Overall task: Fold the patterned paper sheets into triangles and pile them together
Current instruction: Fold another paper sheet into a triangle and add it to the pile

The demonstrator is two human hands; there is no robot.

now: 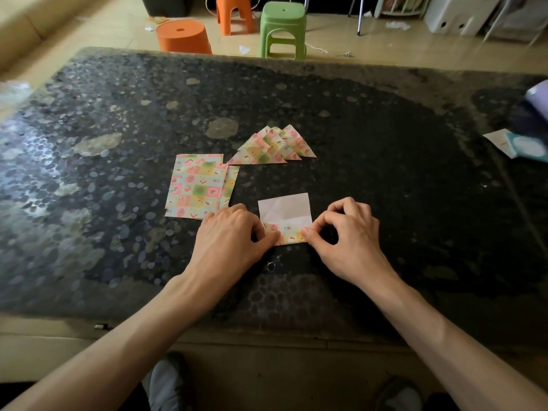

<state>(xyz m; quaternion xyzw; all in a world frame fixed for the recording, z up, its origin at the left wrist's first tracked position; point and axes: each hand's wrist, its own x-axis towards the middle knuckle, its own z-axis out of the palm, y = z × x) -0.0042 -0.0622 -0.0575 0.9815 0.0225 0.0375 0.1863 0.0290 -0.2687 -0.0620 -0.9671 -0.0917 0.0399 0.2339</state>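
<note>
The sheet lies white side up on the table, near the middle of the front edge. Its near edge is turned up into a narrow flap that shows the pattern. The left hand pinches the left end of the flap, its thumb on the paper and its fingers curled down over the sheet's left edge. The right hand pinches the right end between thumb and forefinger, and its other fingers are curled above the table.

Just left of the sheet, a stack of flat sheets lies pattern side up, fanned slightly, with its near corner under the left hand's knuckles. Behind the sheet, towards the middle of the table, lies a pile of triangles, overlapping, with their points towards the back edge. The pile's left corner lies close to the stack's back right corner.

At the right edge lie a white and teal packet and, behind it, a purple object cut off by the frame. On the floor beyond the back edge stand a green stool and two orange stools.
</note>
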